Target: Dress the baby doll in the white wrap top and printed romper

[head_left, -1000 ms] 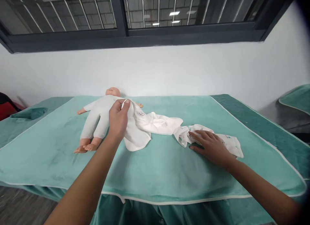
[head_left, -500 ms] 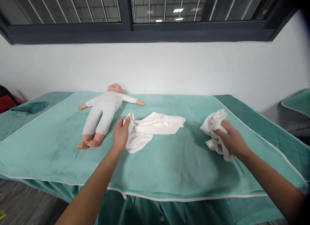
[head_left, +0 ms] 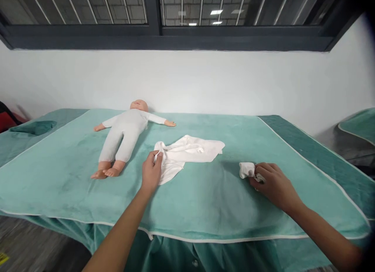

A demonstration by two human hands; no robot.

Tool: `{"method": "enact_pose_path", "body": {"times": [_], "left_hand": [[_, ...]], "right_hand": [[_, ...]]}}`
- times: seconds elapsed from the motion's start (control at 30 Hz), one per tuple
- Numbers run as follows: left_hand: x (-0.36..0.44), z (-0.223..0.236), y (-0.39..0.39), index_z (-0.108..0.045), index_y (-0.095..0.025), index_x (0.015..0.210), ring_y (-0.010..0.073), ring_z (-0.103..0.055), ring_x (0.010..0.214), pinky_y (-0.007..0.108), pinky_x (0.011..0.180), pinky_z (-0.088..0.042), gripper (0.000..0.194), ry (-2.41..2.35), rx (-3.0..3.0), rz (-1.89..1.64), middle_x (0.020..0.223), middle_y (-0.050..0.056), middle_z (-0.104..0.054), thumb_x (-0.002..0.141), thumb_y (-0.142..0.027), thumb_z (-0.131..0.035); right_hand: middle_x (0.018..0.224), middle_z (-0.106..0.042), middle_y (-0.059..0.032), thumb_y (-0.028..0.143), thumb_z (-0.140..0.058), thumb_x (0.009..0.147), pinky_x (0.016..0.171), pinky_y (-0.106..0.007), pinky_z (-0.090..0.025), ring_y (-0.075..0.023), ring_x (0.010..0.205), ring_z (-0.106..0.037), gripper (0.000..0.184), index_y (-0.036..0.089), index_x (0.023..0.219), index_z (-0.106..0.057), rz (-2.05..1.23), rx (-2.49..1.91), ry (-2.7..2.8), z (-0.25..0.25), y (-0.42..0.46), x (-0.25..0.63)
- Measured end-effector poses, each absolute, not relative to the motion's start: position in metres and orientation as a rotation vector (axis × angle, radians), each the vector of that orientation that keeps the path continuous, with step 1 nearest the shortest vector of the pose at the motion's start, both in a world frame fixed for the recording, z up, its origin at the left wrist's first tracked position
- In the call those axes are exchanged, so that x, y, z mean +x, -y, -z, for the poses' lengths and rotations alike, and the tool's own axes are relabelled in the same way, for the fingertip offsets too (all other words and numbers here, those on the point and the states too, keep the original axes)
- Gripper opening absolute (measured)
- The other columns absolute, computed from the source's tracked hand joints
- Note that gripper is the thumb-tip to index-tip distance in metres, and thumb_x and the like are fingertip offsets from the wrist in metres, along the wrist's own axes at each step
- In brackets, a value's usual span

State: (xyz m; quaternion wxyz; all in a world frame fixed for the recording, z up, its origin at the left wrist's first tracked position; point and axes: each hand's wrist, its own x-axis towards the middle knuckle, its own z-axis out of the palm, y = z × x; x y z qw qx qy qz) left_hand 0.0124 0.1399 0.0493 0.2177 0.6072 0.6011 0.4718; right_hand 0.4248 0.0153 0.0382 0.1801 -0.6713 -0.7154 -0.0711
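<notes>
My left hand (head_left: 151, 171) pinches the bunched left end of a white baby garment (head_left: 195, 149), which lies loosely spread on the green cover. At the right, my right hand (head_left: 274, 186) is closed around a crumpled, patterned white baby garment (head_left: 247, 170); most of this cloth is hidden under my fingers and palm. A baby doll (head_left: 125, 129) in a white body suit lies on its back to the left of the plain garment, arms spread and head toward the wall. Neither hand touches the doll.
A light green velvety cover (head_left: 205, 209) with white piping lies over a darker green cloth (head_left: 310, 158). Behind stands a white wall (head_left: 187, 80) below a dark window frame (head_left: 187, 39). A red and black item (head_left: 6, 119) is at the far left edge.
My right hand has gathered up the patterned garment, lifted it, and lowered it as a small bundle at the right. My left hand has moved the plain garment's end away from the doll and down.
</notes>
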Motion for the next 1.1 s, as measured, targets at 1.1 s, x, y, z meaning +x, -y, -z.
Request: {"method": "enact_pose_path", "body": {"times": [1.1], "left_hand": [[0.031, -0.240, -0.063, -0.070, -0.020, 0.095, 0.0195, -0.064, 0.092, 0.029, 0.080, -0.053, 0.019, -1.229, 2.079, -1.538, 0.099, 0.004, -0.071, 0.089, -0.034, -0.058]], "right_hand": [[0.101, -0.070, -0.0025, 0.039, -0.055, 0.095, 0.091, -0.040, -0.046, -0.0224, 0.099, -0.062, 0.018, 0.025, 0.097, -0.068, -0.433, -1.058, 2.179, -0.194, -0.096, 0.243]]}}
